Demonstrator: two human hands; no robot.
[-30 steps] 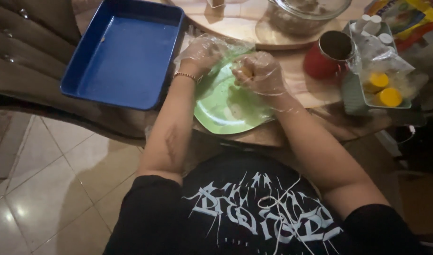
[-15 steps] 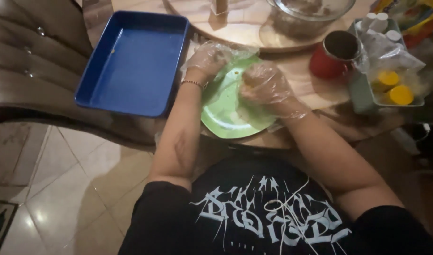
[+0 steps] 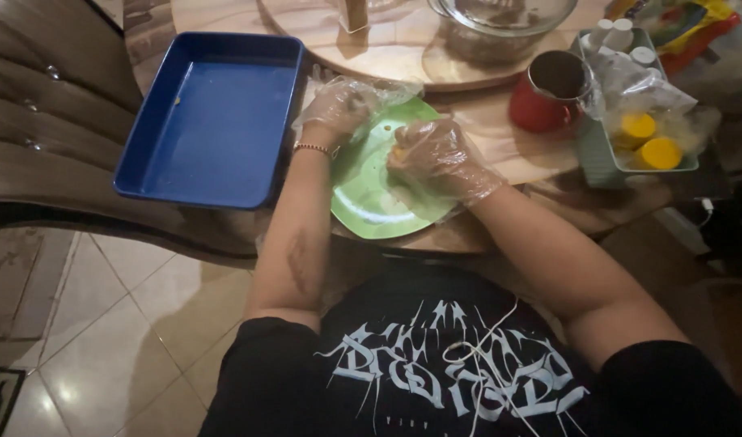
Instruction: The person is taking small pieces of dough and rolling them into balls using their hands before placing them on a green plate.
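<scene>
1. I see my left hand (image 3: 339, 109) in a thin clear plastic glove, resting at the upper left edge of the green plate (image 3: 371, 194). Its fingers are curled loosely inward; I cannot tell whether they hold anything.
2. My right hand (image 3: 436, 154), also gloved, sits over the middle of the plate. Its fingers are bent and closed around a small yellowish lump of food (image 3: 398, 151) that shows only at the left side of the hand.
3. The green plate lies on the tabletop (image 3: 500, 162) at its near edge, just in front of my body. A few small crumbs dot its upper part.
4. A beaded bracelet (image 3: 312, 148) circles my left wrist.
5. Just left of the plate sits a blue rectangular tray (image 3: 213, 121), reaching past the tabletop's edge over a brown padded chair (image 3: 39, 137).
6. Beyond the plate a round wooden board (image 3: 387, 44) carries a glass bowl (image 3: 508, 20).
7. To the right of the plate stands a red mug (image 3: 549, 93), and beside that a green basket (image 3: 606, 154) holding yellow-capped containers (image 3: 650, 139) wrapped in clear plastic.
8. The floor (image 3: 104, 340) below is pale tile.
</scene>
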